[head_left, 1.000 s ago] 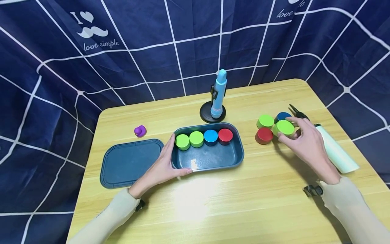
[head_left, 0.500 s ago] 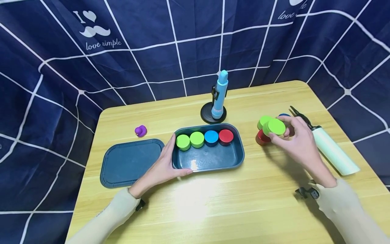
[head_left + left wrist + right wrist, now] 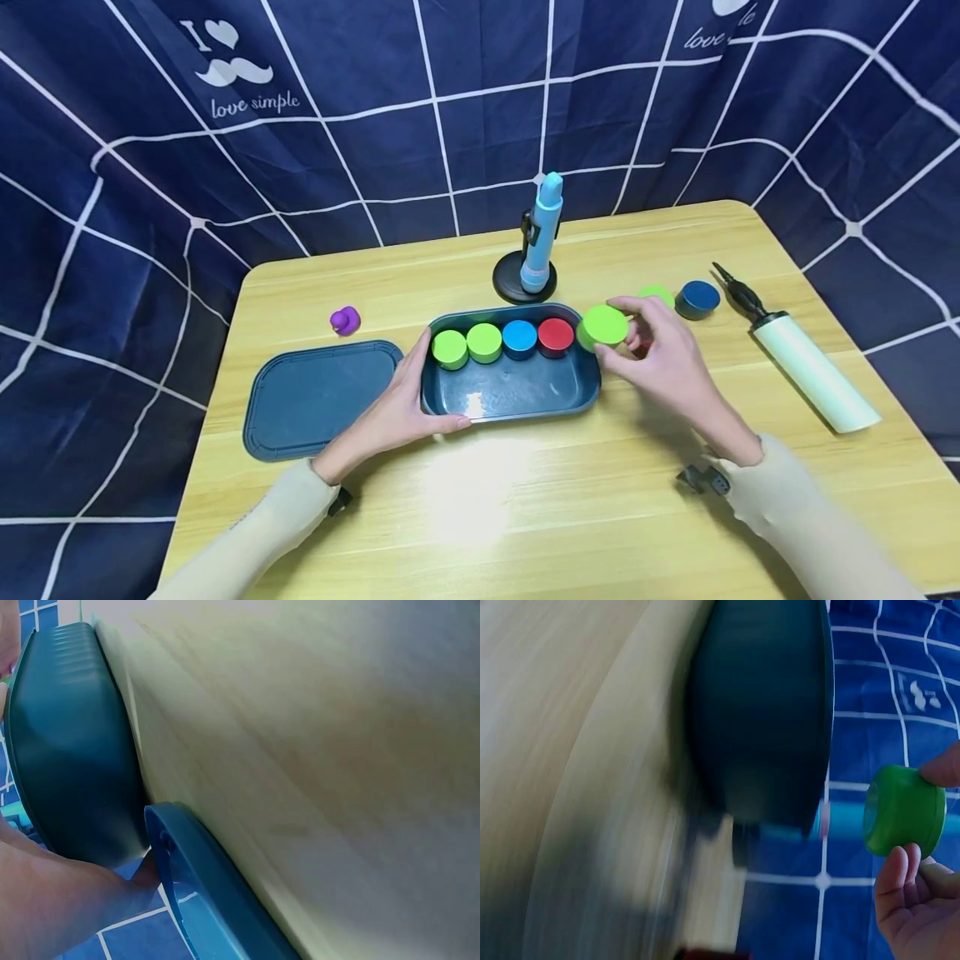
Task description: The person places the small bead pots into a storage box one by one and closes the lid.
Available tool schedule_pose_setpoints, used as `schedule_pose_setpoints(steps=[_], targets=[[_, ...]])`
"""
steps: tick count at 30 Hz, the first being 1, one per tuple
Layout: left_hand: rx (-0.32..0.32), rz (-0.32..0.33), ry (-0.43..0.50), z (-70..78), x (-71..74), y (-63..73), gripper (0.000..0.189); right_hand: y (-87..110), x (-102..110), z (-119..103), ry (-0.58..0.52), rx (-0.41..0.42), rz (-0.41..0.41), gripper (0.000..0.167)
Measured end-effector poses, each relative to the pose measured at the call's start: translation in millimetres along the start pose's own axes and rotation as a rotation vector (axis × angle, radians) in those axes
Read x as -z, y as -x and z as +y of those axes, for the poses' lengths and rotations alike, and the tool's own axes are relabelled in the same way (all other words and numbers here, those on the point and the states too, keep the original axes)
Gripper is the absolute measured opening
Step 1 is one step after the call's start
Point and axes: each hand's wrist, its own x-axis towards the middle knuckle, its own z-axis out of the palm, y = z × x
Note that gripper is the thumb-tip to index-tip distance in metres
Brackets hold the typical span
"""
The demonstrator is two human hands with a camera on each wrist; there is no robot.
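Note:
My right hand [image 3: 663,354] pinches a round green tub [image 3: 906,811] between thumb and fingers, raised over the right end of a dark blue plastic box [image 3: 517,396]. Inside the box, along its back wall, stand two green tubs [image 3: 483,342], a blue tub [image 3: 519,338] and a red tub [image 3: 555,337]. My left hand [image 3: 401,404] holds the box's left end, thumb along the front wall and fingers on the left side. Behind my right hand, a green tub [image 3: 657,293] shows partly and a dark blue tub [image 3: 697,299] stands beside it. A red edge [image 3: 712,955] enters the right wrist view.
A flat dark blue lid [image 3: 322,400] lies left of the box, with a purple toy duck [image 3: 345,320] behind it. A light blue pen-shaped object [image 3: 543,233] stands upright on a black base. Far right lies a pale green cylinder [image 3: 817,372] with a black pointed nozzle.
My right hand has lifted the green tub from the group on the right and carried it left to the box's right end. The left hand stays on the box.

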Motion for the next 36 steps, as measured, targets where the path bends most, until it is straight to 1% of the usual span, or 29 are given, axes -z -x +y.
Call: schedule_pose_setpoints(steps=[5,8,11,16,21,26,30,36], targets=[[-0.005,-0.001,0.004,-1.5,0.7,0.3,0.142,-1.7,-24,-15,-0.056,-0.015,-0.065,0.06],[-0.004,-0.004,0.004,-1.8,2.3,1.8,0.142,-3.0,-41,-24,-0.077,-0.017,-0.13,0.058],[-0.001,-0.007,0.005,-1.6,3.8,3.4,0.142,-4.9,-58,-32,-0.084,-0.001,-0.207,0.055],[-0.009,-0.011,0.014,-1.4,4.3,3.4,0.142,-8.5,-84,-41,-0.061,0.055,-0.299,0.052],[-0.031,-0.01,0.022,-2.4,3.6,0.7,0.142,-11.3,-104,-47,-0.025,0.083,-0.386,0.055],[-0.051,-0.005,0.029,-4.2,3.5,-0.1,0.141,-14.4,-123,-51,-0.007,0.123,-0.476,0.052],[-0.057,-0.005,0.035,-4.2,3.8,-0.3,0.141,-16.5,-134,-56,0.013,0.135,-0.531,0.054],[-0.05,-0.01,0.042,-3.6,4.6,0.0,0.14,-20.2,-145,-64,0.07,0.118,-0.584,0.057]])
